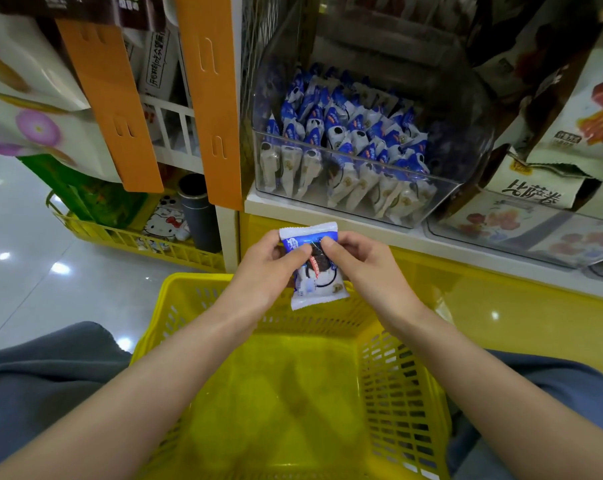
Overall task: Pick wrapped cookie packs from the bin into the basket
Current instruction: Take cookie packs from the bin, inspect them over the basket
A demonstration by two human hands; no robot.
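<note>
Nearest, grey trouser knees (pixel 43 368) at either side, with two bare forearms reaching forward between them and converging over the yellow basket (pixel 393 382). Rigid perforated plastic, slotted walls, smooth glossy bottom.

Above its far rim, left hand (pixel 265 268) and right hand (pixel 366 265) raised side by side, wrists slightly bent, backs turned outward. Both pinching one cookie pack (pixel 314 271) from opposite sides: left thumb across the blue upper part of its face, right thumb and forefinger on the upper right, remaining fingers curled behind the wrapper. Pack held upright in the air, clear of the basket, lower crimped edge hanging just over the far rim. Glossy film, blue at the top and white below, a dark round cookie printed on it, saw-tooth seals at both ends.

Beyond, on a white shelf ledge (pixel 431 242), a clear hard-plastic bin (pixel 466 133) with a low front wall and tall curved sides. Filled with matching blue-and-white packs (pixel 345 133), standing on end in leaning rows.

To the right, pale snack bags (pixel 535 192) with printed flowers, some in a neighbouring clear tray. To the left, two orange slotted strips (pixel 210 98) hanging down, and a second yellow basket (pixel 137 239) on the shiny grey floor (pixel 23 237).
</note>
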